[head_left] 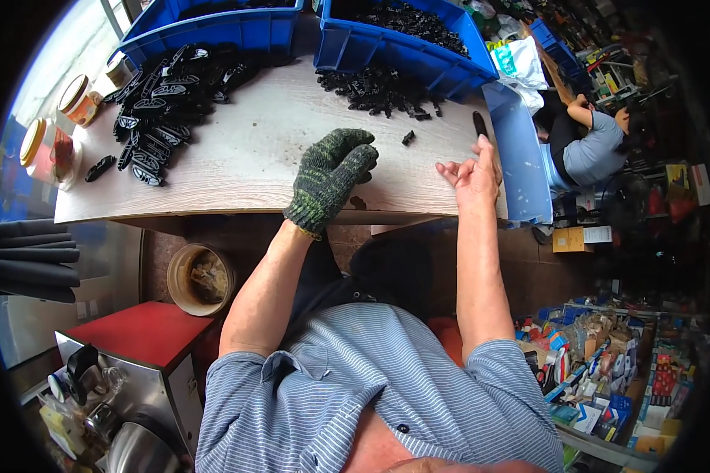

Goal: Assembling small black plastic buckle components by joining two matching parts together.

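1. Grip, left hand [333, 175]: wears a dark knitted glove, fingers curled downward, resting on the wooden surface [244, 158] near its front edge; nothing visibly held.
2. Grip, right hand [473, 175]: bare, fingers loosely spread, palm up at the right end of the surface; thumb and forefinger pinch an elongated black part [480, 124] that stands up from the hand.
3. One small black piece [408, 138] lies alone between the two hands.
4. A heap of small black parts [375, 88] lies farther back, against a blue bin [386, 47].
5. Larger oval black parts [162, 98] are piled at the left, before a second blue bin [213, 27].
6. Two jars [55, 134] stand at the left edge.
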{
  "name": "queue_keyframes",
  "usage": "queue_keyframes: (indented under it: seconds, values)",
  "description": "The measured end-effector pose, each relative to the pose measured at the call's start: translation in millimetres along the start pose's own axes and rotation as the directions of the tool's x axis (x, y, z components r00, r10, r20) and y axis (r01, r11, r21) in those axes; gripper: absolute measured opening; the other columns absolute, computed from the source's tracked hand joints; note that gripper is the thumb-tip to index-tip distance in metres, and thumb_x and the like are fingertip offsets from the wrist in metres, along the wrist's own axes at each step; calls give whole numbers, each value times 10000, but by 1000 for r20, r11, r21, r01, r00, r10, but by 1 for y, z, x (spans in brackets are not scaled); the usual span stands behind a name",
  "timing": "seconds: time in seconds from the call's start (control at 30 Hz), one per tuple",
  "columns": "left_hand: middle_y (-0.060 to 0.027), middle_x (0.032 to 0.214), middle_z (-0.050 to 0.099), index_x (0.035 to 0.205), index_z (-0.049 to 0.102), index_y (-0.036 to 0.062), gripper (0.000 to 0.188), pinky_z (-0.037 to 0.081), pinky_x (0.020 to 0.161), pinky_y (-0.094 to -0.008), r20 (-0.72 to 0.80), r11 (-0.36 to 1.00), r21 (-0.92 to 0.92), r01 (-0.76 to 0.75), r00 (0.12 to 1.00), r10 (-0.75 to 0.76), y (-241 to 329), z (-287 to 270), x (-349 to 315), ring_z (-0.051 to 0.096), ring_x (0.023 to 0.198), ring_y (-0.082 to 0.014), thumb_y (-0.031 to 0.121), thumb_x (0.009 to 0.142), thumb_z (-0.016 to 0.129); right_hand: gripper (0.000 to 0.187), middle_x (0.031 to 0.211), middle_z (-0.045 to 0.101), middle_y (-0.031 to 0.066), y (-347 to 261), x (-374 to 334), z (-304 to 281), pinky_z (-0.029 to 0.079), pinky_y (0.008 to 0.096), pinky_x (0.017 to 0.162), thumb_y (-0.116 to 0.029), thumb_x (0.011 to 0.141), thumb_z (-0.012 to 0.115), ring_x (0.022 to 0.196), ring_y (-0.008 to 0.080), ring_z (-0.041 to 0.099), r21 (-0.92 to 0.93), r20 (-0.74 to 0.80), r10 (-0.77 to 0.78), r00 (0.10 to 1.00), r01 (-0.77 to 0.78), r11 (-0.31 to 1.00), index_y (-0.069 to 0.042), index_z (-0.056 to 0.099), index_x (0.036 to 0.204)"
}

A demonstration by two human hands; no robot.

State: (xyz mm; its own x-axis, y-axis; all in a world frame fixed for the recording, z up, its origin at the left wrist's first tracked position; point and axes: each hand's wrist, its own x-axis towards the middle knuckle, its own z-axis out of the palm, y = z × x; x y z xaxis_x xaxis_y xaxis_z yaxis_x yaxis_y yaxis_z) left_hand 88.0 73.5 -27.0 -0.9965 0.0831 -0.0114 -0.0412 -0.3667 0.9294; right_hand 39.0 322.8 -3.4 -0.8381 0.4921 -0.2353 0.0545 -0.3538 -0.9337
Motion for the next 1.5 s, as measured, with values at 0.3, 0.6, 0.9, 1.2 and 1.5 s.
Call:
queue_keyframes:
  seconds: [0.3,0.6,0.9,1.2,1.5]
  values:
    - [-84,1018,715,1221,639,11,278,553,790,-274,29,957,240,-161,987,158,-10,3,-6,668,879,-132,161,986,634,274,475,423,-6,8,-4,45,552,379,455,-245,830,800,384,132,487,-580,213,238,948,-73,811,-51,634,929]
    - [-106,1076,723,1164,670,15,253,530,855,-299,2,973,196,-125,992,128,-7,4,-9,669,967,-151,146,948,678,218,605,555,23,11,-6,57,459,316,364,-208,853,752,366,106,440,-739,214,223,951,8,674,-27,668,943]
    - [-122,1034,730,1145,678,17,236,542,832,-317,8,944,265,-195,980,200,-11,4,-9,692,927,-174,146,947,673,193,591,567,28,14,-5,50,475,329,372,-204,861,740,368,107,461,-700,252,183,950,49,712,-35,688,937]
    - [-132,1021,731,1134,683,22,233,548,809,-325,17,898,340,-278,957,290,-12,6,-8,704,901,-192,156,944,674,137,656,607,31,12,-12,59,453,296,367,-152,845,734,384,94,443,-725,262,168,950,79,684,-35,683,893]
    - [-77,1029,703,1240,636,28,313,551,788,-287,14,957,271,-100,995,100,-7,3,-4,645,909,-127,172,963,659,142,566,512,1,15,-10,48,471,316,379,-181,858,719,380,97,445,-660,323,168,932,94,746,-55,653,867]
